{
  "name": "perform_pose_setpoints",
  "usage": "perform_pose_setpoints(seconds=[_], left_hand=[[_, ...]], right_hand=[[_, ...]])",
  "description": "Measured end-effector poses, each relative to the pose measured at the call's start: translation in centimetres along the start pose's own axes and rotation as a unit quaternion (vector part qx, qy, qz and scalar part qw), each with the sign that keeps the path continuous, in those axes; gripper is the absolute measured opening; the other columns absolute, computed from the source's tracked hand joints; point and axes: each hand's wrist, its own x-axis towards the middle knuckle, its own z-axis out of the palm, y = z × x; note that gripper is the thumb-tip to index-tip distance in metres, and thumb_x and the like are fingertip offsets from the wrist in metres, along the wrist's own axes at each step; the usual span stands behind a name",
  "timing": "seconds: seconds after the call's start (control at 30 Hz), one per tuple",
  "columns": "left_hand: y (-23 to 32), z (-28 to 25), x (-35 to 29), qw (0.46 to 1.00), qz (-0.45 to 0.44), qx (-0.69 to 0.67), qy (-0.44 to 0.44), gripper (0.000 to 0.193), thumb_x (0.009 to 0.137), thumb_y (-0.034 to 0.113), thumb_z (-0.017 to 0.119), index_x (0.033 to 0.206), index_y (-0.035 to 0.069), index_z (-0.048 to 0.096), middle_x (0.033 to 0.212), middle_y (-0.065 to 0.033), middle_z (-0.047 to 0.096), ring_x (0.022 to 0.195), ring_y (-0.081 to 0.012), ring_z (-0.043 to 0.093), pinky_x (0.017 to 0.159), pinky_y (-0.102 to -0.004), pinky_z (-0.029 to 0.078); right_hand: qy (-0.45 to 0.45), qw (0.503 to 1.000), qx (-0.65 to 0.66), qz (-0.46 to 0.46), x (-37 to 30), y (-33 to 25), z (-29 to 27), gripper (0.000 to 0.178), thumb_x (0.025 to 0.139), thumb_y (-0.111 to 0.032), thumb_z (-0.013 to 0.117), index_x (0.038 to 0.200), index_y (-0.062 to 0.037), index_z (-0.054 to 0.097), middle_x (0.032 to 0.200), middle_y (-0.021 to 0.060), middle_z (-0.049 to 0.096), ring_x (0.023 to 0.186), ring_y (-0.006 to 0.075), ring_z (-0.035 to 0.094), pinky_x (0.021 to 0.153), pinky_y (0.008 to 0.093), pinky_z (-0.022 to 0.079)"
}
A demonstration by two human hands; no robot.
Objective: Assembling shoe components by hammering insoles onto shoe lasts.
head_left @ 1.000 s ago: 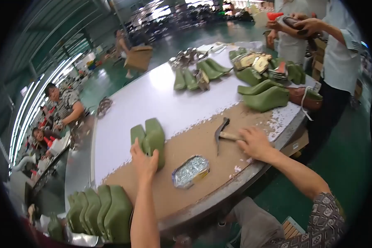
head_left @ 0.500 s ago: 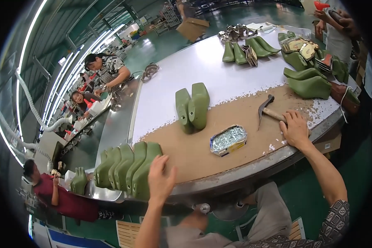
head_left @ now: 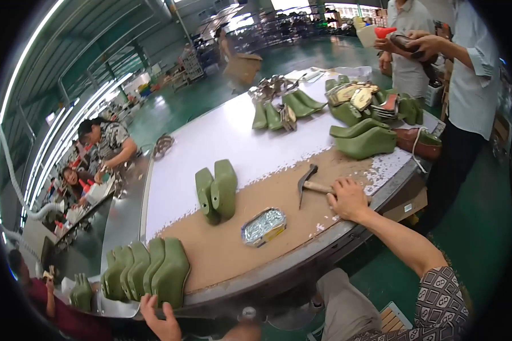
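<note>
Right hand [head_left: 347,199] fingers clamp the wooden-handled steel hammer [head_left: 310,184] near the table edge; left hand [head_left: 162,321], fingers spread, beside upright green plastic shoe lasts [head_left: 153,275].

We see one brown cardboard box [head_left: 243,66] on the far floor, and a small white label [head_left: 408,208] on the brown board under the table edge.

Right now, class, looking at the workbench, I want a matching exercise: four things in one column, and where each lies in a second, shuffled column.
Things:
1. hammer
2. foil tray
3. pair of green lasts
4. row of green lasts

Places:
A. by the left hand, at the table's near corner
B. under the right hand
C. upright mid-table, left of the hammer
D. flat on the brown board, near the front edge

Pairs: 1-B, 2-D, 3-C, 4-A
</note>
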Motion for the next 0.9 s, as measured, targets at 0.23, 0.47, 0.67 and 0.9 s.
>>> perform_pose_setpoints(seconds=[0.23,0.47,0.67,0.9], left_hand=[[12.0,6.4,2.5,0.967,0.173,-0.076,-0.172,0.032,0.079,0.010,0.070,0.108,0.000,0.060,0.118,-0.0200,0.057,0.116,-0.0377,0.051,0.099,-0.0440,0.041],[13.6,8.8,3.7,0.966,0.199,-0.088,-0.142,0.040,0.078,0.012,0.072,0.114,0.004,0.058,0.118,-0.0167,0.058,0.116,-0.0371,0.053,0.097,-0.0439,0.044],[1.0,-0.4,4.9,0.996,0.011,0.045,0.076,0.039,0.078,0.013,0.071,0.113,0.003,0.059,0.114,-0.0157,0.060,0.112,-0.0337,0.054,0.097,-0.0413,0.043],[-18.3,-4.8,4.1,0.955,-0.176,0.212,0.107,0.051,0.079,0.031,0.072,0.120,0.004,0.058,0.128,-0.0201,0.051,0.123,-0.0354,0.045,0.102,-0.0436,0.037]], right_hand=[[0.019,0.999,0.040,-0.014,0.3,0.2,0.9,0.030,0.082,-0.031,0.061,0.096,-0.0039,0.063,0.106,0.0145,0.060,0.105,0.0311,0.054,0.090,0.0439,0.043],[-0.012,1.000,0.000,0.010,0.6,3.2,0.2,0.033,0.084,-0.021,0.059,0.109,0.0012,0.057,0.116,0.0237,0.056,0.110,0.0413,0.051,0.097,0.0494,0.039],[-0.035,0.999,0.004,-0.011,0.3,4.2,2.8,0.029,0.091,-0.017,0.053,0.114,-0.0003,0.053,0.117,0.0208,0.052,0.112,0.0392,0.048,0.096,0.0453,0.039],[-0.058,0.998,-0.012,0.006,0.1,4.8,3.5,0.030,0.093,-0.015,0.051,0.117,0.0024,0.052,0.123,0.0210,0.052,0.115,0.0395,0.048,0.099,0.0441,0.038]])
